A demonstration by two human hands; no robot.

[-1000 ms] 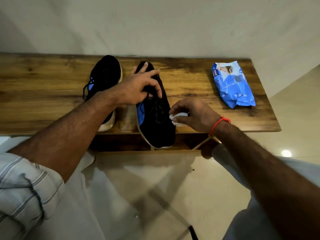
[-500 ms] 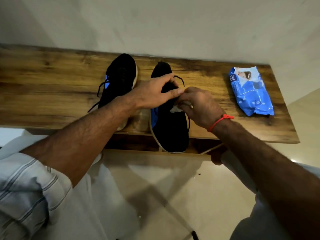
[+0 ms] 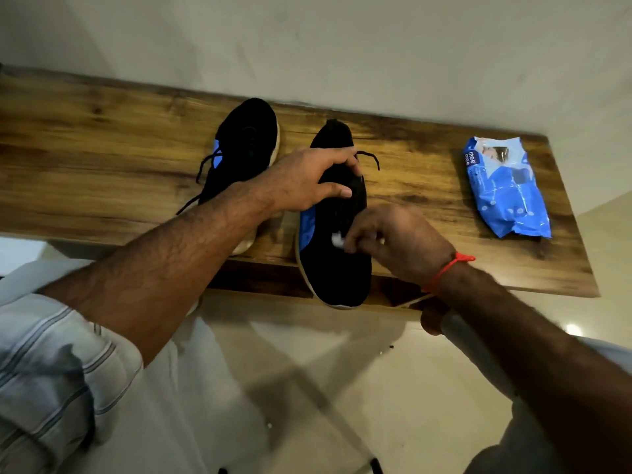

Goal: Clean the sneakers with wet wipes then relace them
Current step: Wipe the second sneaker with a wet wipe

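The left hand (image 3: pixel 304 179) curls over the near black knit sneaker (image 3: pixel 337 234), gripping it. The right hand (image 3: pixel 393 244) pinches a small white wet wipe (image 3: pixel 338 239) against its upper. The sneaker lies lengthwise across the wooden bench (image 3: pixel 102 165), one end overhanging the front edge toward the person.

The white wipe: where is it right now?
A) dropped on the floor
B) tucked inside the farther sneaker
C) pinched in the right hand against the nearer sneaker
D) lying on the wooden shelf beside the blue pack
C: the white wipe shows at the fingers of the right hand, pressed on the black upper of the nearer sneaker, which the left hand grips.
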